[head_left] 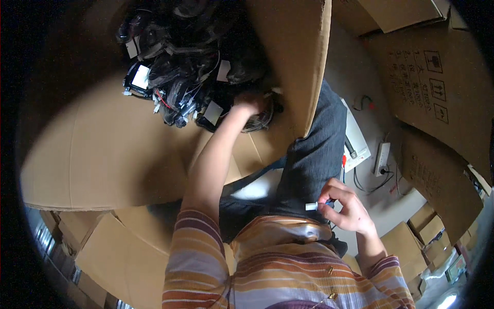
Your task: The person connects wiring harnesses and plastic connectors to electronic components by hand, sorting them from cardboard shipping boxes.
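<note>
My left hand (249, 104) reaches into a big open cardboard box (103, 149), among dark bundles of cable (175, 67) with white connectors and white labels. It touches a coiled bundle (261, 119) near the box's right wall, and its fingers are mostly hidden. Over my right thigh, my right hand (347, 206) is closed in a pinch. A small white connector (311, 206) sticks out to the left from its thumb and fingertips. Something dark shows just behind the connector, partly covered by the fingers.
To the right on the floor lie a white power strip (381, 158) with a black plug and a white board (356, 135) with a dark-handled tool. A large cardboard carton (437, 77) stands at the right. Smaller cartons (427, 226) are at the lower right. The box wall (309, 67) rises beside my left hand.
</note>
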`<act>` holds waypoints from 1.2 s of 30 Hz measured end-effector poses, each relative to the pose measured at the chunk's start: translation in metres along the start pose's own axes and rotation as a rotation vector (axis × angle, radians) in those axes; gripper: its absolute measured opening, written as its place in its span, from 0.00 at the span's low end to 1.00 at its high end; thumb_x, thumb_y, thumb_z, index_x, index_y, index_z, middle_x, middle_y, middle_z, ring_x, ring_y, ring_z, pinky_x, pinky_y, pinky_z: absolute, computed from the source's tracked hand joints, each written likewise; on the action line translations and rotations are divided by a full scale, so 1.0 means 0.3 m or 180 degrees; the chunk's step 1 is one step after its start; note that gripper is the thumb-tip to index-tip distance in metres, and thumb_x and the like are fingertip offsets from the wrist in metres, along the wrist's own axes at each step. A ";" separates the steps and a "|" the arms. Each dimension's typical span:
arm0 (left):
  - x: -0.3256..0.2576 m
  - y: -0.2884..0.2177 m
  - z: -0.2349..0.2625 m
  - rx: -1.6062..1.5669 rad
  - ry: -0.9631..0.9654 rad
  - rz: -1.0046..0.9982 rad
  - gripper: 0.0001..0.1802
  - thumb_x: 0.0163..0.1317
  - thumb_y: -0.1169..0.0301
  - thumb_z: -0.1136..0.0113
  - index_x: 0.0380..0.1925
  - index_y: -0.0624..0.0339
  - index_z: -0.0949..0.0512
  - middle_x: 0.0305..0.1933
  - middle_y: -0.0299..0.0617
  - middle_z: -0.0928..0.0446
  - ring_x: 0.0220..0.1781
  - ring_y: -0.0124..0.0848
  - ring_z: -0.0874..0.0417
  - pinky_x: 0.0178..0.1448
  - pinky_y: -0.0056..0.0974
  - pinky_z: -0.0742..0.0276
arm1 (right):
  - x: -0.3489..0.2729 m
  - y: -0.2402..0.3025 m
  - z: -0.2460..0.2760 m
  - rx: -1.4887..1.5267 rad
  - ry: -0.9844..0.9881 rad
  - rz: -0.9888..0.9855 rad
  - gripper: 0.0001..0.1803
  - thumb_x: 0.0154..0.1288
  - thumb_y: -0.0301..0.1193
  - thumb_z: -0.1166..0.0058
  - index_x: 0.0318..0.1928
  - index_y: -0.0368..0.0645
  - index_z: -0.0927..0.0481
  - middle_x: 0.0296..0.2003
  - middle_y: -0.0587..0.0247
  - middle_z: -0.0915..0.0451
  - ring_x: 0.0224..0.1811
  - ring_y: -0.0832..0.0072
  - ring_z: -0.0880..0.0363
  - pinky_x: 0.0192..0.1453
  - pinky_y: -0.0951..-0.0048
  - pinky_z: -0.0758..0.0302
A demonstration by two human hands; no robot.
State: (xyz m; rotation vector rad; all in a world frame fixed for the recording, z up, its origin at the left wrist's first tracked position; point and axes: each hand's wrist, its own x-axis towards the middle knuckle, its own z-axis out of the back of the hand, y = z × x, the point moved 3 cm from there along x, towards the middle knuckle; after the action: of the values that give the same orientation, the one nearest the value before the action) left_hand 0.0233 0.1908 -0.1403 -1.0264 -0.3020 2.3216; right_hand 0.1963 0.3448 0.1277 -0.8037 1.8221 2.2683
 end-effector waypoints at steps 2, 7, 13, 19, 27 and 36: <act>0.026 0.113 -0.033 -0.0128 -0.0007 -0.0042 0.28 0.53 0.47 0.62 0.48 0.52 0.33 0.49 0.51 0.33 0.50 0.44 0.31 0.53 0.42 0.36 | 0.001 0.013 -0.016 -0.0015 0.0090 0.0168 0.03 0.43 0.20 0.52 0.24 0.36 0.29 0.24 0.61 0.31 0.29 0.69 0.31 0.33 0.74 0.35; -0.148 -0.077 0.175 0.0923 0.1130 -0.0080 0.18 0.50 0.54 0.54 0.30 0.56 0.24 0.39 0.50 0.27 0.39 0.44 0.26 0.40 0.42 0.30 | -0.004 -0.010 0.011 -0.0051 0.0031 -0.0031 0.03 0.44 0.21 0.52 0.24 0.36 0.29 0.24 0.59 0.31 0.30 0.66 0.32 0.34 0.72 0.35; -0.461 0.170 0.131 0.1076 0.0184 -0.0191 0.13 0.41 0.59 0.42 0.19 0.57 0.23 0.25 0.45 0.27 0.29 0.39 0.25 0.32 0.39 0.29 | 0.022 0.002 -0.032 0.0022 0.0233 0.0202 0.04 0.44 0.22 0.51 0.24 0.36 0.30 0.24 0.56 0.32 0.30 0.63 0.32 0.34 0.69 0.35; -0.374 0.223 0.109 0.0535 -0.0615 0.0776 0.19 0.43 0.64 0.42 0.31 0.62 0.37 0.23 0.54 0.27 0.27 0.48 0.25 0.29 0.46 0.30 | 0.023 0.011 -0.041 -0.0051 0.0229 0.0284 0.04 0.44 0.22 0.52 0.24 0.36 0.30 0.24 0.56 0.32 0.29 0.63 0.32 0.34 0.69 0.35; -0.284 0.262 0.064 0.1275 -0.0383 0.0931 0.21 0.40 0.58 0.41 0.31 0.60 0.29 0.27 0.48 0.26 0.31 0.38 0.23 0.29 0.40 0.27 | 0.042 0.017 -0.043 -0.0096 0.0261 0.0165 0.04 0.43 0.22 0.51 0.24 0.35 0.30 0.24 0.56 0.31 0.29 0.62 0.32 0.34 0.69 0.35; -0.300 0.231 -0.010 0.1702 -0.0675 0.0436 0.06 0.48 0.71 0.55 0.22 0.57 0.28 0.21 0.40 0.26 0.24 0.33 0.22 0.25 0.36 0.27 | 0.042 0.026 -0.057 -0.0143 0.0224 0.0178 0.04 0.44 0.22 0.52 0.24 0.35 0.30 0.24 0.56 0.31 0.29 0.62 0.32 0.33 0.68 0.35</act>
State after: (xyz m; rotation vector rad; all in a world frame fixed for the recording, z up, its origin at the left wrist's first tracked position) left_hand 0.0453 0.0817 -0.1170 -0.5516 0.3086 2.4374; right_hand 0.1880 0.3239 0.1263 -0.8609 1.8520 2.3520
